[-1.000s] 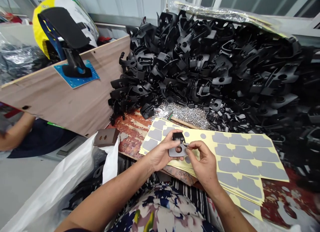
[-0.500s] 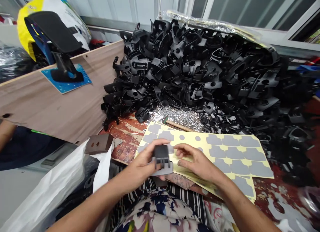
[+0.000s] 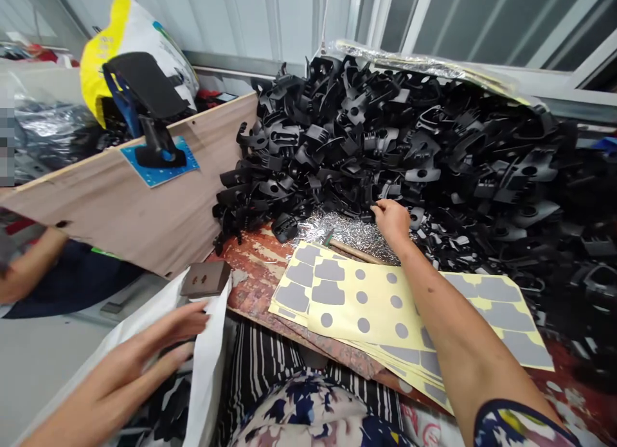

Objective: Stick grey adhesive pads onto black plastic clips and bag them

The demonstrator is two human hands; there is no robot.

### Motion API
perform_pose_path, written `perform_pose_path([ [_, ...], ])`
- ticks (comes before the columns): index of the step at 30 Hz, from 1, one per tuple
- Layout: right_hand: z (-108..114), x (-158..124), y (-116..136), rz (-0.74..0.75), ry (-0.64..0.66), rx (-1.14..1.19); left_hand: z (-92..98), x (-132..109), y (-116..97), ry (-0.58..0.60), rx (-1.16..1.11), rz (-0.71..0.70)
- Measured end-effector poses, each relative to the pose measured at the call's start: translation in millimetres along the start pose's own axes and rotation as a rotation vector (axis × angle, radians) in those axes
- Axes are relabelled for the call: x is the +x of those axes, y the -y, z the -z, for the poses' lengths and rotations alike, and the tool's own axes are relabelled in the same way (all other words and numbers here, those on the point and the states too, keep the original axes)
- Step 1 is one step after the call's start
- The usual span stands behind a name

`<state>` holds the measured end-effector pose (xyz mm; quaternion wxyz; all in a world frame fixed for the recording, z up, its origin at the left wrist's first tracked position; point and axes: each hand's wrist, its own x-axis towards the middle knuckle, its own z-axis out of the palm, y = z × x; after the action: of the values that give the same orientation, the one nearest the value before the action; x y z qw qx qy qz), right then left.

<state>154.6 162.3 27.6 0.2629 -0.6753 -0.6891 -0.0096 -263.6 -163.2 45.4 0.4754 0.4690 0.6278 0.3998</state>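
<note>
My right hand [image 3: 391, 219] reaches forward to the foot of a big heap of black plastic parts [image 3: 414, 139], its fingers pinching one part at the heap's edge. My left hand [image 3: 144, 354] hovers over the mouth of a white plastic bag [image 3: 205, 344] at the lower left, fingers stretched out and holding nothing. Between the hands lies a stack of yellow backing sheets [image 3: 380, 306] with grey foam pads and round dots. Dark parts show inside the bag.
A pile of small shiny metal pieces [image 3: 347, 228] lies by a wooden stick near the heap. A wooden board [image 3: 120, 203] with a black stand on a blue base [image 3: 154, 151] borders the left. Another person's arm [image 3: 24, 267] is beyond it.
My left hand has let go of the black part with its grey pad and moved to the bag. My right hand went from the sheets forward to the heap.
</note>
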Motion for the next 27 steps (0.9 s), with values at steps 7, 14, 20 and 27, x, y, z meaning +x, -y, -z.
perform_pose_path([
  [7, 35.5, -143.9, 49.1, 0.647, -0.174, -0.033, -151.0, 65.2, -44.1, 0.177, -0.609, 0.086],
  [14, 29.2, -233.3, 37.9, 0.399, 0.045, 0.457, -214.5, 125.8, -41.2, -0.002, -0.654, 0.028],
  [20, 18.2, -232.5, 28.2, 0.204, 0.163, 0.614, -203.7, 170.6, -46.3, 0.204, -0.545, 0.12],
  [27, 32.5, -229.1, 39.0, 0.033, 0.437, 0.793, -220.3, 190.2, -39.2, 0.464, -0.537, 0.225],
])
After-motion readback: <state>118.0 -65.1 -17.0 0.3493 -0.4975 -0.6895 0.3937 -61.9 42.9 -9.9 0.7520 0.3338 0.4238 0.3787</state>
